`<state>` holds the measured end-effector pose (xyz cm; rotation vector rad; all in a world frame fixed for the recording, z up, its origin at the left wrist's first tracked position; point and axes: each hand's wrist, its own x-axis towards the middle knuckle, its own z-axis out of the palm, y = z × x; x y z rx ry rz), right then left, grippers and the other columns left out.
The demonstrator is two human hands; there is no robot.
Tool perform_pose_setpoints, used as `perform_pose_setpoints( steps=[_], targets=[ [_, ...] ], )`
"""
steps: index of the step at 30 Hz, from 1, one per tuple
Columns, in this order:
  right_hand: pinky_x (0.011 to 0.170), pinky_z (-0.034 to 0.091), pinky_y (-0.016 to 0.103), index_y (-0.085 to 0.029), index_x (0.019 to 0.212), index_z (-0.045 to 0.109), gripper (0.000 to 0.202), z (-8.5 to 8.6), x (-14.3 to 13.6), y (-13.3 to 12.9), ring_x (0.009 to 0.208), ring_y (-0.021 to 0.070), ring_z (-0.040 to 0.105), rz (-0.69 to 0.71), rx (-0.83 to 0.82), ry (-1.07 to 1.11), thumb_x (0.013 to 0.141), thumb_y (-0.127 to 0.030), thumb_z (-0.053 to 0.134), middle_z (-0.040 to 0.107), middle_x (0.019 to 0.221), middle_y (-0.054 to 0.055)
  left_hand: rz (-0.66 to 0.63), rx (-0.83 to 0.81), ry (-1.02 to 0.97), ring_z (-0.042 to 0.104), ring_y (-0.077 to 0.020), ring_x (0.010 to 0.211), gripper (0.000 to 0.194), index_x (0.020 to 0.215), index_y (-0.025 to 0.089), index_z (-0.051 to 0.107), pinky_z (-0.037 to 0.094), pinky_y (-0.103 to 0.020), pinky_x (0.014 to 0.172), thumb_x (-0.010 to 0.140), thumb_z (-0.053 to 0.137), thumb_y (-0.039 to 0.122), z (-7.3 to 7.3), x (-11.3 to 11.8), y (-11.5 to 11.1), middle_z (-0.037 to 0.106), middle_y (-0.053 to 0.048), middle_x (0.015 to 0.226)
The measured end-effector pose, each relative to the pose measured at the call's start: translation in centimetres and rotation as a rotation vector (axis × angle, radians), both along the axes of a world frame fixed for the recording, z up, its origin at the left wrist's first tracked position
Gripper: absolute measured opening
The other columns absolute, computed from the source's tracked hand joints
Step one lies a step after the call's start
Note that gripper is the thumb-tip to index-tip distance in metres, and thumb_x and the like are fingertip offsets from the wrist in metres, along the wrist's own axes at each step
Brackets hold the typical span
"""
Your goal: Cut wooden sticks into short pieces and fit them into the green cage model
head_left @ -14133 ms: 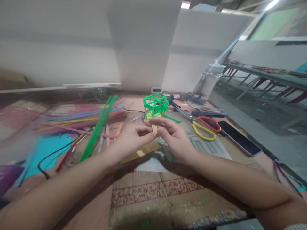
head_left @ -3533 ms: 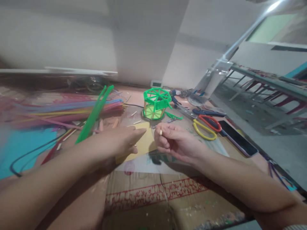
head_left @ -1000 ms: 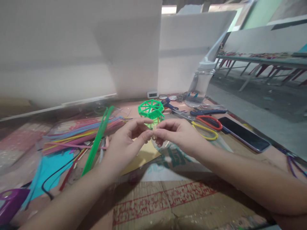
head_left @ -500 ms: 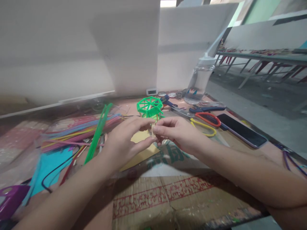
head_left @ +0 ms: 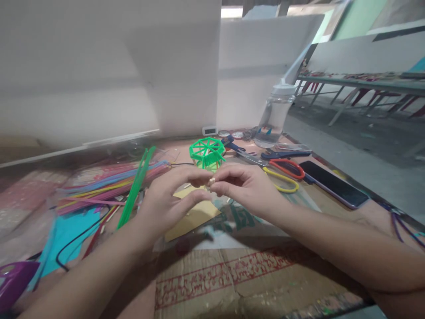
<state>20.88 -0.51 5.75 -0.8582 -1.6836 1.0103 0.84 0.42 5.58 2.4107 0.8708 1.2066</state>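
A small pale piece (head_left: 211, 180) sits pinched between the thumb and fingers of my right hand (head_left: 244, 184). My left hand (head_left: 175, 190) is just left of it, thumb and fingers apart, its fingertips close to the piece. Right behind my hands stands a green octagonal frame (head_left: 207, 148) with spokes on top. Below my left hand lies a yellow paper sheet (head_left: 192, 215), on a clear plastic sheet with green print (head_left: 239, 217).
Colored pipe cleaners (head_left: 113, 181), green strips (head_left: 134, 195) and blue paper (head_left: 73, 235) lie left. Red-and-yellow-handled scissors (head_left: 285, 170), a phone (head_left: 332, 184) and a water bottle (head_left: 274, 115) are right. A purple tool (head_left: 16, 283) is at lower left.
The thumb and fingers of my left hand have come away from the pale piece. The piece now shows as a small tip at my right fingertips. The view has tilted slightly.
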Motion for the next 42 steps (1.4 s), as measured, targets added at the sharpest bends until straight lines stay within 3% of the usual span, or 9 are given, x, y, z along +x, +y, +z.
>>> perform_pose_setpoints(
  steps=[3, 10, 16, 19, 24, 29, 33, 38, 42],
  targets=[
    [0.068, 0.049, 0.026, -0.019, 0.075, 0.073, 0.007, -0.2, 0.0, 0.0, 0.074, 0.0132, 0.063, -0.038, 0.126, -0.058, 0.082, -0.020, 0.072, 0.071, 0.079, 0.001, -0.016, -0.016, -0.086, 0.070, -0.0163, 0.089, 0.011, 0.097, 0.024, 0.075, 0.054, -0.028, 0.081, 0.090, 0.068, 0.028, 0.3, 0.1, -0.1, 0.076, -0.003, 0.095],
    [0.069, 0.049, 0.026, -0.019, 0.079, 0.075, 0.008, -0.8, 0.1, 0.0, 0.073, 0.0135, 0.064, -0.101, 0.343, -0.217, 0.086, -0.021, 0.071, 0.072, 0.077, 0.002, 0.020, -0.026, -0.071, 0.069, -0.0148, 0.079, 0.006, 0.083, 0.024, 0.076, 0.054, -0.026, 0.073, 0.084, 0.071, 0.023, 0.7, 0.6, -0.7, 0.076, -0.001, 0.084],
    [0.072, 0.050, 0.028, -0.019, 0.092, 0.076, 0.012, -1.6, 0.2, 1.7, 0.079, 0.0161, 0.067, -0.097, 0.201, -0.322, 0.087, -0.027, 0.068, 0.077, 0.091, 0.004, 0.304, -0.348, 0.143, 0.067, -0.0167, 0.069, 0.021, 0.079, 0.023, 0.076, 0.049, -0.026, 0.064, 0.083, 0.065, 0.040, 0.8, -1.9, 3.0, 0.076, 0.000, 0.075],
    [0.067, 0.049, 0.029, -0.017, 0.090, 0.075, 0.018, -1.9, 0.7, 3.0, 0.071, 0.0155, 0.064, -0.107, 0.068, -0.297, 0.088, -0.032, 0.065, 0.075, 0.083, 0.005, 0.481, -0.454, 0.410, 0.065, -0.0177, 0.066, 0.027, 0.075, 0.019, 0.074, 0.043, -0.025, 0.056, 0.083, 0.061, 0.041, -0.4, -3.5, 6.8, 0.073, -0.002, 0.068],
    [0.063, 0.048, 0.028, -0.016, 0.083, 0.071, 0.023, -2.0, 1.2, 3.7, 0.066, 0.0143, 0.062, -0.058, -0.006, -0.268, 0.089, -0.037, 0.063, 0.071, 0.074, 0.004, 0.525, -0.580, 0.515, 0.064, -0.0162, 0.061, 0.024, 0.067, 0.015, 0.071, 0.044, -0.025, 0.056, 0.084, 0.062, 0.030, -3.7, -3.0, 11.4, 0.069, -0.003, 0.062],
    [0.064, 0.049, 0.028, -0.017, 0.081, 0.070, 0.020, -2.0, 1.2, 3.5, 0.065, 0.0141, 0.063, 0.001, -0.010, -0.256, 0.089, -0.034, 0.062, 0.071, 0.072, 0.003, 0.542, -0.711, 0.576, 0.067, -0.0162, 0.080, 0.027, 0.102, 0.013, 0.067, 0.057, -0.034, 0.073, 0.095, 0.060, 0.037, -5.3, -1.5, 12.7, 0.070, -0.005, 0.095],
    [0.064, 0.048, 0.028, -0.017, 0.079, 0.069, 0.020, -2.0, 1.2, 3.7, 0.065, 0.0138, 0.063, 0.004, -0.010, -0.276, 0.089, -0.032, 0.061, 0.070, 0.071, 0.003, 0.560, -0.682, 0.596, 0.067, -0.0194, 0.092, 0.031, 0.113, 0.014, 0.064, 0.058, -0.038, 0.080, 0.095, 0.060, 0.039, -5.5, -1.2, 12.6, 0.067, -0.007, 0.110],
    [0.064, 0.048, 0.027, -0.017, 0.078, 0.069, 0.018, -1.7, 1.3, 3.6, 0.064, 0.0130, 0.062, 0.021, -0.029, -0.264, 0.089, -0.030, 0.061, 0.069, 0.070, 0.002, 0.542, -0.545, 0.580, 0.066, -0.0170, 0.076, 0.030, 0.107, 0.014, 0.069, 0.051, -0.030, 0.070, 0.096, 0.054, 0.039, -5.4, -1.7, 12.3, 0.072, -0.005, 0.088],
    [0.063, 0.048, 0.027, -0.017, 0.078, 0.068, 0.018, -1.6, 1.3, 3.5, 0.064, 0.0129, 0.062, 0.031, -0.013, -0.264, 0.089, -0.030, 0.061, 0.069, 0.070, 0.002, 0.456, -0.421, 0.605, 0.065, -0.0203, 0.073, 0.035, 0.113, 0.017, 0.073, 0.038, -0.027, 0.060, 0.084, 0.065, 0.036, -5.1, -2.4, 11.7, 0.074, -0.006, 0.083]
  ],
)
